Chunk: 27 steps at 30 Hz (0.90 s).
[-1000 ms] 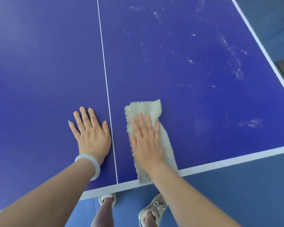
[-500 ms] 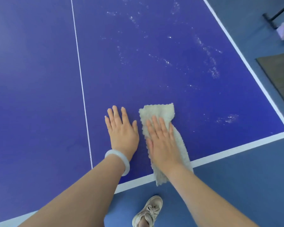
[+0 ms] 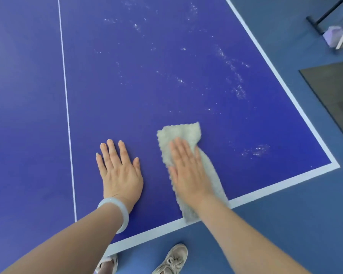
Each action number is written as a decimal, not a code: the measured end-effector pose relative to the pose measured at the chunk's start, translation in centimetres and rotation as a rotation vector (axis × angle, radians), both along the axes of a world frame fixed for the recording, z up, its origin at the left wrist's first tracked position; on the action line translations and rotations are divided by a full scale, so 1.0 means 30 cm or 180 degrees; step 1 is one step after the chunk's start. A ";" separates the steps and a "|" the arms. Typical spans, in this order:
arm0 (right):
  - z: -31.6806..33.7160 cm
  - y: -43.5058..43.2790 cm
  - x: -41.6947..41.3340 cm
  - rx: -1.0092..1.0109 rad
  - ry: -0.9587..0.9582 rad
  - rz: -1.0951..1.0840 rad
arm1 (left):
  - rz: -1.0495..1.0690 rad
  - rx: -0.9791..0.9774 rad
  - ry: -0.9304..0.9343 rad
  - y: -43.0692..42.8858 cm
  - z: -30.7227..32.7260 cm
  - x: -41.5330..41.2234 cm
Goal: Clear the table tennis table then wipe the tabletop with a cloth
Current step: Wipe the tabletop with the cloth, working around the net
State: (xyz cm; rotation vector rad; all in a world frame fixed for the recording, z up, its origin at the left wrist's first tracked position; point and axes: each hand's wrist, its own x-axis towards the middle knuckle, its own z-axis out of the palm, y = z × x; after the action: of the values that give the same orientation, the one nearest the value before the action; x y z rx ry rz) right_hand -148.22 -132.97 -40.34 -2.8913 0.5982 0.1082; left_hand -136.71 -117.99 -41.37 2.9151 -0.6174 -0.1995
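two hands flat on the blue table tennis tabletop point(image 3: 166, 46), nothing clenched. right hand point(image 3: 188, 171) is spread palm-down, pressing the pale grey fluffy rectangular cloth point(image 3: 178, 133) onto the surface; not gripping it, just pinning it. left hand point(image 3: 119, 171) lies open and bare on the table just left of the cloth, holding nothing, pale translucent bangle point(image 3: 117, 212) at the wrist.

cloth sits near the right corner of the near end. its tail crosses the white near edge line point(image 3: 275, 186) and seems to hang slightly over the rim.

risks, my read:
- cloth is only pinned by a flat palm, so a fast stroke could let it slide out or bunch up, and the bare palm would smear the surface.
- overhanging tail could catch on the edge and drag the cloth off to the floor.
- a narrow folded cloth covers a thin strip, so streaks between passes are likely.
- left palm leaning on the table may leave prints on the part it rests on.

surface: no objects on it in view, so clearing looks done. white dusty speckles point(image 3: 238, 89) lie scattered ahead and to the right, one patch point(image 3: 255, 150) close to the corner. thin white centre line point(image 3: 67, 115) runs left of both hands.

room: blue floor point(image 3: 285, 234), two beige shoes below, dark mat point(image 3: 335, 91) at right, black stand and a pale purple item far right, unclear.
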 end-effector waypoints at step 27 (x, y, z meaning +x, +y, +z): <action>0.010 -0.440 -0.053 0.0035 0.0146 -0.0705 | 0.0154 -0.0095 -0.0179 -0.021 -0.005 -0.009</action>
State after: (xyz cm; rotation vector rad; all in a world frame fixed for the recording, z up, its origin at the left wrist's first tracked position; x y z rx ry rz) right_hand -149.82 -146.16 -40.05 -2.7958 0.9176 0.1460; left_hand -136.97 -118.63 -41.52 2.9121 -0.5524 -0.1017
